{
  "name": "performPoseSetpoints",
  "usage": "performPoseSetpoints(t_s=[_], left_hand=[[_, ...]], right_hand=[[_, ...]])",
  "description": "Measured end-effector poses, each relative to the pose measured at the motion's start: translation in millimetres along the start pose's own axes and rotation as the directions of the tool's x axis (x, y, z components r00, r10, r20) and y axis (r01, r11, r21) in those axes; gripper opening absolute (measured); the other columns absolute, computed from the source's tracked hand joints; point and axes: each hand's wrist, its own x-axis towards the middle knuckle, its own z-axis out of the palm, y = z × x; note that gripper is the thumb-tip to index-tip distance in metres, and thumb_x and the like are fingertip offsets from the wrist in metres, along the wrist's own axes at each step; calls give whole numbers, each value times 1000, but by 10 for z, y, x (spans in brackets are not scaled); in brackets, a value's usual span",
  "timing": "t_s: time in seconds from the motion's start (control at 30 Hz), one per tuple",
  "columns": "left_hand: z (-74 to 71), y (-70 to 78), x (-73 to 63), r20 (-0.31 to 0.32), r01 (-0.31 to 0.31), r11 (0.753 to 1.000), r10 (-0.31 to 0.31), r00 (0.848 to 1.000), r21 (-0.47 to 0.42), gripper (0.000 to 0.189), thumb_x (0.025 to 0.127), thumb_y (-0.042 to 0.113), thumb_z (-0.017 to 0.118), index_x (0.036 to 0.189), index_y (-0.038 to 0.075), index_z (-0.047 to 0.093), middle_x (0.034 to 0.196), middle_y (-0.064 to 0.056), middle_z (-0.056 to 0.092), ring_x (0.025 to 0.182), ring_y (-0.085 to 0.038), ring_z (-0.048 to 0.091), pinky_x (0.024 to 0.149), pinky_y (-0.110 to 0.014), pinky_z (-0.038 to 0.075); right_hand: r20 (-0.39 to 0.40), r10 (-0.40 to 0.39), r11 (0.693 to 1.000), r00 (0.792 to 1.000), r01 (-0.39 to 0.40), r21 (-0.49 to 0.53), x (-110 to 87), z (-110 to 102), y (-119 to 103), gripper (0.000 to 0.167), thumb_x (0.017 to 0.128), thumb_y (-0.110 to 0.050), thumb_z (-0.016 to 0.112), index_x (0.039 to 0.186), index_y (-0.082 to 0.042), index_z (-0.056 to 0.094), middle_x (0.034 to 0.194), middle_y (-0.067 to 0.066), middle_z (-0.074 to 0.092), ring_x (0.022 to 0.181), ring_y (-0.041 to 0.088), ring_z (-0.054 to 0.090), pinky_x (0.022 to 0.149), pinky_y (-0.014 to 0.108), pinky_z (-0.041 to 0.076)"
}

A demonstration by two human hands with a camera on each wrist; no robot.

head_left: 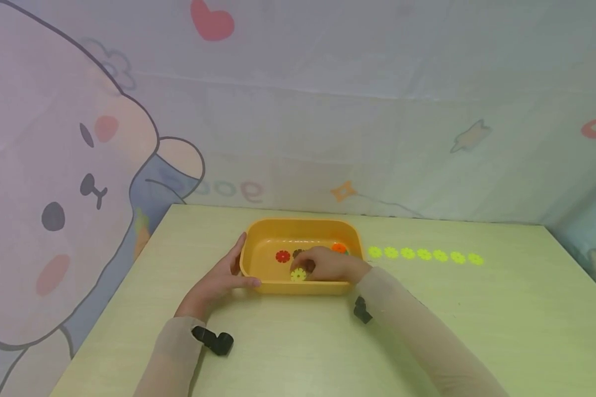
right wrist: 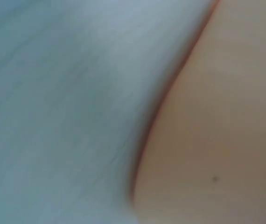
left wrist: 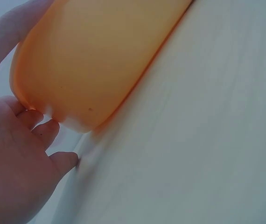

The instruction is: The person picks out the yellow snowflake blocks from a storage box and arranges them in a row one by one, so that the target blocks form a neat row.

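Observation:
A yellow plastic tub sits on the table. My left hand grips its left end, thumb along the front wall and fingers at the left side. In the left wrist view, the fingertips of the left hand press against the tub's wall. My right hand reaches into the tub and pinches a yellow snowflake disc between thumb and index finger. Around it lie a red disc, a dark brown disc partly covered by the hand, and an orange disc.
Several yellow snowflake discs lie in a row on the pale table, right of the tub. Behind the table's far edge hangs a printed cloth. The right wrist view holds mostly the tub's outer wall and tabletop.

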Motion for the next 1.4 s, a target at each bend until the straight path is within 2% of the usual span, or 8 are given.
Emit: performPoseSetpoints(t_s=[0.2,0.47,0.63,0.77,0.9,1.03,1.27,1.4], left_hand=[[10,-4,7,0,7,1000,-7,1000,11,110,83,13,75,155,18,-7,163,-11,-1,147,-35,10,118,-50,10],[13,8,2,1,6,1000,-6,1000,-17,111,83,11,75,155,19,-8,163,-9,-1,147,-34,12,118,-50,10],[15,2,8,6,0,1000,0,1000,-19,111,83,11,75,155,18,-8,163,-9,-2,147,-34,11,118,-50,10],[21,4,8,5,-2,1000,2,1000,-15,110,83,11,75,155,18,-8,163,-9,-1,147,-34,11,118,-50,10],[22,9,-4,0,15,1000,-15,1000,-20,111,82,11,76,155,19,-7,163,-8,-1,148,-34,10,118,-51,9],[19,18,-17,-11,36,999,-36,999,-17,112,81,13,77,156,20,-7,163,-6,-2,148,-33,8,118,-52,6],[6,26,-32,-3,27,999,-27,1000,-27,113,81,13,77,155,21,-8,163,-7,-1,148,-33,10,118,-53,6],[-6,17,-21,5,11,1000,-11,1000,-21,113,82,14,77,155,21,-8,163,-10,1,147,-35,13,118,-53,8]], right_hand=[[-118,112,988,987,-99,117,-94,-96,-47,36,82,-15,76,117,-13,66,108,-2,63,96,18,53,88,30,48],[-259,48,999,965,-45,17,-374,-509,-88,46,84,-19,73,127,-7,61,114,4,61,101,25,51,85,35,45],[-353,59,998,934,-65,-3,-652,-707,-53,44,83,-18,75,124,-7,63,105,4,61,93,25,48,78,34,42],[-423,70,996,903,-85,-16,-943,-875,22,42,85,-18,74,123,-5,62,109,8,61,92,26,48,79,36,40],[-489,127,989,863,-148,-5,-1258,-1040,156,44,87,-21,72,126,-5,59,118,11,59,94,22,46,80,32,39],[-553,204,974,808,-225,30,-1568,-1168,297,47,90,-25,69,129,-5,56,118,11,55,96,21,44,78,28,40],[-655,292,934,697,-354,39,-2051,-1278,631,57,93,-36,64,136,-3,49,128,18,44,105,29,40,80,40,39],[-703,343,908,623,-410,79,-2283,-1271,863,62,93,-42,62,138,-3,46,127,17,44,102,24,39,77,37,39]])
